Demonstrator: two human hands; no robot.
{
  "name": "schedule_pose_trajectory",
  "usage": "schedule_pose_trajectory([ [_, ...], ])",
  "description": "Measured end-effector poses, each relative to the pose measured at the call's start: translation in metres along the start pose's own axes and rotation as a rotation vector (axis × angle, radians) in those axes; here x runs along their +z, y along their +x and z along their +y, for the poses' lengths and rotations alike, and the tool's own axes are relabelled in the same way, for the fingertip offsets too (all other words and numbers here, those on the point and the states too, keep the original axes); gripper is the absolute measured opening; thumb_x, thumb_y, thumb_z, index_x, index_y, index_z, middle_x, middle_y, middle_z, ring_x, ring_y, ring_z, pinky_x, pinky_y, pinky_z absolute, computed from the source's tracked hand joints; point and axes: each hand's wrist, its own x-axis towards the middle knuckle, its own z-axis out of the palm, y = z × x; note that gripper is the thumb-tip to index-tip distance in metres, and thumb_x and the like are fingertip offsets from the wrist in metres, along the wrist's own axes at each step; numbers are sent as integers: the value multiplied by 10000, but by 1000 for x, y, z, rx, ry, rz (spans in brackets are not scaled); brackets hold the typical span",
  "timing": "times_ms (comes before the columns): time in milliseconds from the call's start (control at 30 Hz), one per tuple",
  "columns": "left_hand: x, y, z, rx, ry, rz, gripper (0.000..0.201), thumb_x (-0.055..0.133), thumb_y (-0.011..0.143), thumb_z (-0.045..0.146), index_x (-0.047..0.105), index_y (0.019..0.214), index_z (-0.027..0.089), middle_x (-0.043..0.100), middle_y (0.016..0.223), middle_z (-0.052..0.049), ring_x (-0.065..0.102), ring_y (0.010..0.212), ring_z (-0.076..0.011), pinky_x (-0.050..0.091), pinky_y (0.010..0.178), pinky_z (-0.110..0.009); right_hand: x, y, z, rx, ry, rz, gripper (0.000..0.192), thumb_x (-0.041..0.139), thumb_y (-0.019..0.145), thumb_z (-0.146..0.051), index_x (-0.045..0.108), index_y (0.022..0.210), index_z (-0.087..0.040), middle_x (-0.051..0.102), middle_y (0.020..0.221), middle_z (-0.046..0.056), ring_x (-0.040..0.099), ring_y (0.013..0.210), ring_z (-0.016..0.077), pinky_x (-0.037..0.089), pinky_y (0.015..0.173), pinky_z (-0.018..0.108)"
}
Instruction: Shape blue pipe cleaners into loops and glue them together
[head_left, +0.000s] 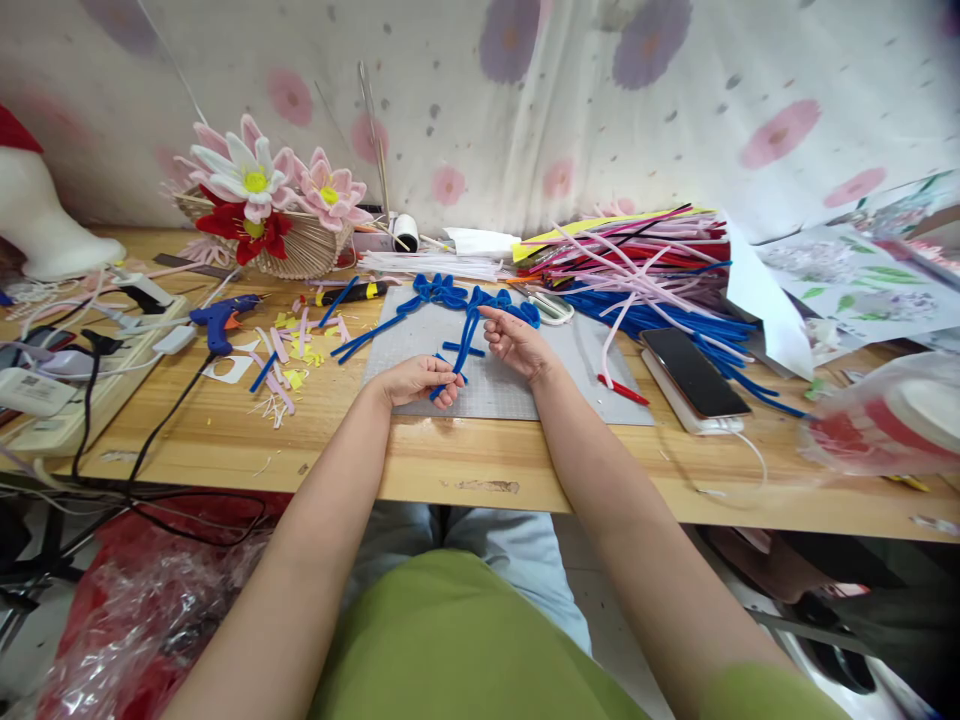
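My left hand [427, 382] is closed in a pinch around the lower ends of a bent blue pipe cleaner [466, 340]. Its two strands run up from those fingers to looped petals near the mat's far side. My right hand [516, 342] is at the upper part of the strands, index finger stretched along them and the other fingers curled; the thumb's contact is partly hidden. Just beyond lies a looped blue pipe-cleaner shape [439, 290] with stems trailing left. A short blue piece [463, 349] rests on the grey cutting mat [592, 375] between my hands.
Left are a blue glue gun [223, 318], pipe-cleaner scraps [281, 370] and a power strip [97, 380]. Behind stand fuzzy flowers [255, 185]. Pipe-cleaner bundles [637, 255], scissors [553, 306], a phone [694, 370] and a bagged cup [892, 415] lie to the right.
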Motion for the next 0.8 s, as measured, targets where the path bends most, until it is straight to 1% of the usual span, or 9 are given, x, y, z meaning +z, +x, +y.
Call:
schedule_pose_trajectory([
  [100,-1,1,-1,-3,1,-4,180,665,731,244,617,782,78,623,566,-29,548,449,-73,434,483,-193,3,4,5,-13,13,36,184,646,741,-258,603,907,-189,473,622,-52,426,526,30,379,454,120],
  [233,-2,2,-1,-5,9,1,166,651,744,238,622,788,80,626,577,-32,549,453,-71,448,500,-198,7,5,7,21,-5,51,146,671,722,-272,596,786,-165,474,597,-45,413,503,30,362,429,123],
  [367,-3,2,-2,-1,2,-11,167,659,737,243,627,776,84,628,576,-36,551,452,-72,445,486,-192,6,4,7,-13,33,14,173,684,709,-277,595,823,-181,465,599,-57,411,487,24,346,421,125],
  [433,-3,2,-2,2,-1,-25,186,672,725,259,628,773,84,625,569,-35,549,448,-73,435,467,-185,6,4,7,-14,37,19,170,683,712,-283,591,813,-182,448,577,-63,394,465,19,324,408,125],
  [667,-2,2,0,-5,-5,-26,185,679,715,253,636,777,85,630,573,-41,547,458,-78,436,478,-192,14,5,7,-45,48,142,204,708,685,-290,534,705,-184,415,521,-78,375,434,9,320,405,112],
  [800,0,2,1,-5,-21,-14,159,656,737,232,625,774,81,631,575,-40,554,455,-76,438,481,-188,20,8,7,-97,69,220,201,692,682,-228,499,654,-179,409,496,-80,358,418,7,288,383,109],
])
